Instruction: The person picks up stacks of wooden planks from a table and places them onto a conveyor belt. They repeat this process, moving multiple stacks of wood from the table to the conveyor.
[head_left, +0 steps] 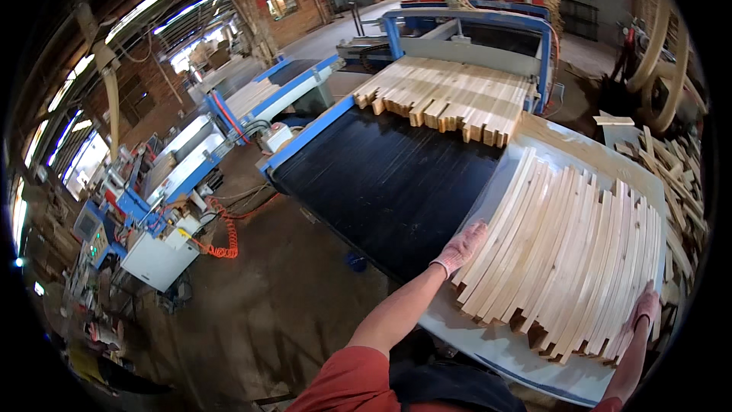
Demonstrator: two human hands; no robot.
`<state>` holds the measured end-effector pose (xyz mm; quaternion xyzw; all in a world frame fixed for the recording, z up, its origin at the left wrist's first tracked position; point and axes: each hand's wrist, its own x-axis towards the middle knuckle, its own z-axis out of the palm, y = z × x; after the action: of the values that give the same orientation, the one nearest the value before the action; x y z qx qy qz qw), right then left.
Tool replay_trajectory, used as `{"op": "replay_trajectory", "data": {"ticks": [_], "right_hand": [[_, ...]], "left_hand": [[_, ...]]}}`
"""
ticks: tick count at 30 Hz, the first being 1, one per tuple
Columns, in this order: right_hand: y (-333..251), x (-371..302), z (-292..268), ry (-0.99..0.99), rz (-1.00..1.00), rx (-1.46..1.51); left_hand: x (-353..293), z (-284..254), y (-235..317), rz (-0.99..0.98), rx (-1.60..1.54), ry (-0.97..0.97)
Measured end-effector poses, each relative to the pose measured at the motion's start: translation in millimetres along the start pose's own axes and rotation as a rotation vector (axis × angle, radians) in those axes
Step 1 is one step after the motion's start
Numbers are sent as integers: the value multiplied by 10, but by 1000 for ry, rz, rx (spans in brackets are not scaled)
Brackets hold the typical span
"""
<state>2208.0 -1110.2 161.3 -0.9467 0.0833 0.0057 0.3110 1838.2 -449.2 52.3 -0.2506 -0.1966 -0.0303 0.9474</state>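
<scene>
A wide row of pale wooden strips (560, 252) lies side by side on a light-coloured table (450, 320), its near ends uneven. My left hand (463, 249), in a pinkish work glove, rests against the leftmost strip with its fingers stretched out along it. At the opposite side of the row, my right hand (646, 305), gloved alike, lies along the rightmost strip. Its fingers also look extended, though partly turned from view. Between my hands the strips lie close together, with small gaps at some ends.
Left of the table stretches a black conveyor belt (381, 179). Farther along it, more wooden strips (450, 91) lie before a blue machine frame (393, 34). Scrap wood (675, 183) is heaped at the right. A control cabinet (160, 259) and a coiled orange hose (227, 236) are at the left.
</scene>
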Motion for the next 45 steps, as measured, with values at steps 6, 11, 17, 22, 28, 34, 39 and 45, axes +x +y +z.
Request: {"op": "replay_trajectory", "data": {"ticks": [6,11,17,22,28,34,39,45], "right_hand": [[-24,-61,-154,51,65,-6],[127,143,-127,5,7,-98],[195,-23,-170,51,-100,28],[-384,-106,-242,-61,-9,-368],[-191,-59,-445,-39,215,10],[-247,-87,-425,-46,270,-211],[-328,-272,-428,-75,150,17],[-344,-454,-359,-128,246,307]], "left_hand": [[143,105,-381,312,180,302],[80,289,-504,-98,61,-4],[320,534,-918,-18,2661,652],[411,1118,-1168,154,2098,862],[927,923,-1176,-75,2503,959],[1003,880,-1323,-185,2647,993],[1023,973,-1444,-224,2585,1095],[1227,965,-1271,-167,2613,997]]}}
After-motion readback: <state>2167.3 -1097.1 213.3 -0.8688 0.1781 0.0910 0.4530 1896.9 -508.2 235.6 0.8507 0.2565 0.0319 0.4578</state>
